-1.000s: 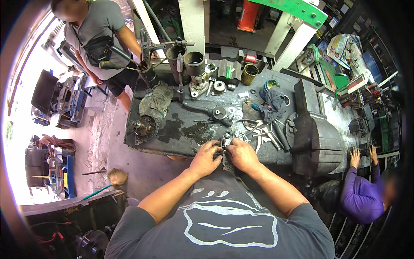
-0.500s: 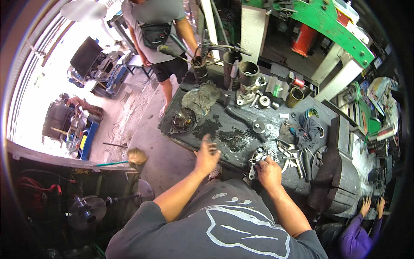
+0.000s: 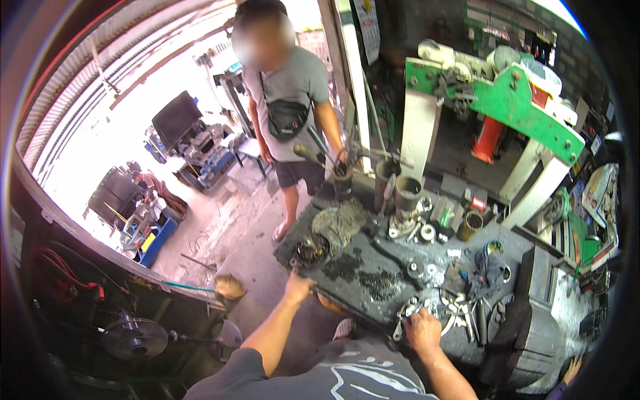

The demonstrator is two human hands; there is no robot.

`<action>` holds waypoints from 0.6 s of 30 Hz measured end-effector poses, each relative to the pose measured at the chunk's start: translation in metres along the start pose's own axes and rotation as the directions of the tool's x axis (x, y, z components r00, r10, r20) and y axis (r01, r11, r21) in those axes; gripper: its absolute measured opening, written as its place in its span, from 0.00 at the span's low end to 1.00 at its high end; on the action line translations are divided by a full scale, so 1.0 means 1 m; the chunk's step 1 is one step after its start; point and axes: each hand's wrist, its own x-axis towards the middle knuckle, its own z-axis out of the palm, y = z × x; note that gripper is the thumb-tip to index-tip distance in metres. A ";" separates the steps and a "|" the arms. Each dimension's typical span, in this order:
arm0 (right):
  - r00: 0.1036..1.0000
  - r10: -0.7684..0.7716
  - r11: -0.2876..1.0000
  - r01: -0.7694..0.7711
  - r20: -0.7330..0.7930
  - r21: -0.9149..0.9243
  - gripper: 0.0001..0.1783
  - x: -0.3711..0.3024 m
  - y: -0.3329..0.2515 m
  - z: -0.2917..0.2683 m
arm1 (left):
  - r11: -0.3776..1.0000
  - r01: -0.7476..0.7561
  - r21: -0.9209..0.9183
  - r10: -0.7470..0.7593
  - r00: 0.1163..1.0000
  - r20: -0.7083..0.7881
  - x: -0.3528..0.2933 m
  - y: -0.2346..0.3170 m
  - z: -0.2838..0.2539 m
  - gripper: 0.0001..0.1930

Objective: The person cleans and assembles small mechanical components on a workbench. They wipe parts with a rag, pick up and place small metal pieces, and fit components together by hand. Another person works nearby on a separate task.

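Observation:
My left hand [image 3: 298,288] is at the near left corner of the dark workbench [image 3: 333,285], one finger stretched toward a round, greasy metal part [image 3: 311,249]. Nothing shows in that hand; whether the fingertip touches the part I cannot tell. At the bench's front edge my right hand [image 3: 423,331] is closed on a silver metal housing [image 3: 408,309], which it partly covers. Pliers [image 3: 463,315] and other hand tools lie just right of it. A grey rag [image 3: 343,223] is spread behind the round part.
Across the bench a person [image 3: 293,100] reaches into a tool-filled can [image 3: 342,183]. More metal cans [image 3: 408,195] stand along the back. A large black casing [image 3: 527,327] blocks the right side. A fan [image 3: 137,337] and a broom [image 3: 230,287] are at left; a green-and-white frame [image 3: 493,100] rises behind.
The view has tilted upward, showing more of the person opposite. My left hand has moved from above the front edge to the bench corner by the round part. My right hand stays on the housing.

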 end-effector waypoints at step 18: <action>1.000 0.024 0.999 -0.023 0.005 -0.046 0.11 -0.001 -0.004 0.001 | 0.529 -0.825 0.199 0.523 0.502 0.689 -0.143 0.049 0.150 0.21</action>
